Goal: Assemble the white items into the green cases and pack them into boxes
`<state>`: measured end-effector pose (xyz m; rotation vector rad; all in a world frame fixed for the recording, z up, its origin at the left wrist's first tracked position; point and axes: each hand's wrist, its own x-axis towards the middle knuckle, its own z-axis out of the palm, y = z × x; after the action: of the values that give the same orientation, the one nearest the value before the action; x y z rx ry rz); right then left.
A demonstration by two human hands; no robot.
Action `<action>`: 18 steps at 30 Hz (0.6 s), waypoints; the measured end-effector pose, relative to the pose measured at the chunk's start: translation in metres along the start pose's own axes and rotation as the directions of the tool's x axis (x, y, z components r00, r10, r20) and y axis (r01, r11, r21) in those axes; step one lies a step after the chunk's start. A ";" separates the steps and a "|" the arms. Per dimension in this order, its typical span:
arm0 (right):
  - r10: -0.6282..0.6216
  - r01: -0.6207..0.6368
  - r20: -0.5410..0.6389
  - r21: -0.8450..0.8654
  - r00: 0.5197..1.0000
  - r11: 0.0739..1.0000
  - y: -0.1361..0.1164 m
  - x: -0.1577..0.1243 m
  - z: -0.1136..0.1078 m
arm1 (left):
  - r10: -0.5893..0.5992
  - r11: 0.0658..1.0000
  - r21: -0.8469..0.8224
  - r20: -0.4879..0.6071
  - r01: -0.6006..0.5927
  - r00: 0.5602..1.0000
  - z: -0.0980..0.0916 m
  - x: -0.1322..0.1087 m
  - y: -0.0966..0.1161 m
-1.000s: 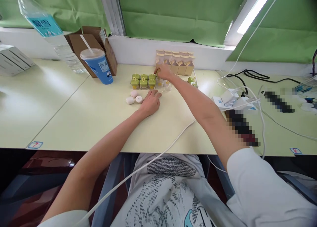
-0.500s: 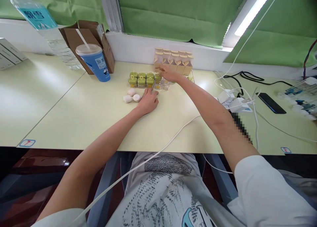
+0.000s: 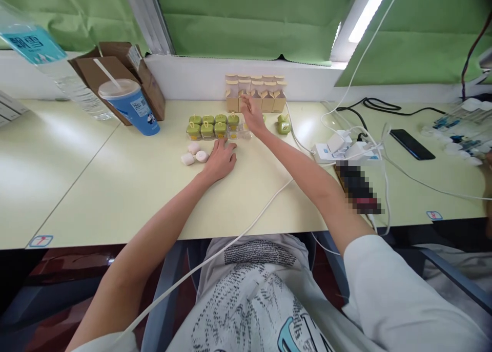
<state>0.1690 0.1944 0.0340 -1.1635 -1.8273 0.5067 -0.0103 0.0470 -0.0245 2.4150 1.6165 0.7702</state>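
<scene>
Small clear jars with green looped lids (image 3: 207, 127) stand in two rows on the table. At the right end of the rows are clear jars (image 3: 233, 135) without lids on the front side. My left hand (image 3: 221, 161) lies palm down with its fingers spread, the fingertips at the front row. Raised over the right end of the jars, my right hand (image 3: 252, 115) has its fingers apart and partly curled, with nothing visible in them; it hides some jars. To its right sits a small cluster of green lids (image 3: 283, 124). Several pale pink-white round pieces (image 3: 194, 154) lie left of my left hand.
Open small cardboard boxes (image 3: 268, 102) stand in rows by the wall. Leftward are a blue cup (image 3: 134, 108), a brown carton (image 3: 151, 85) and a water bottle (image 3: 82, 88). Rightward, a power strip (image 3: 325, 153), phone (image 3: 412, 144) and white cable (image 3: 265, 216) lie about.
My right hand has lifted off the back-row jar at the right, its fingers now pointing up. My left hand stays by the front row. The whole view has shifted slightly.
</scene>
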 end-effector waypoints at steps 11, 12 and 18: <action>0.156 -0.029 0.288 -0.402 0.945 0.915 0.046 0.015 -0.071 | 0.047 0.986 0.162 -0.058 -0.037 0.997 -0.050 -0.008 -0.004; 0.166 -0.025 0.298 -0.425 0.940 0.905 0.041 0.013 -0.075 | 0.016 0.978 0.207 -0.061 -0.003 0.998 -0.059 -0.010 -0.009; 0.055 -0.046 0.014 -0.360 0.998 0.932 0.000 0.007 -0.102 | -0.033 0.956 0.292 0.025 0.024 0.999 -0.092 -0.026 -0.052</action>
<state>0.2536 0.1889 0.0904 -1.4569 -1.9682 0.2163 -0.1050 0.0297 0.0259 2.5739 1.8652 0.5184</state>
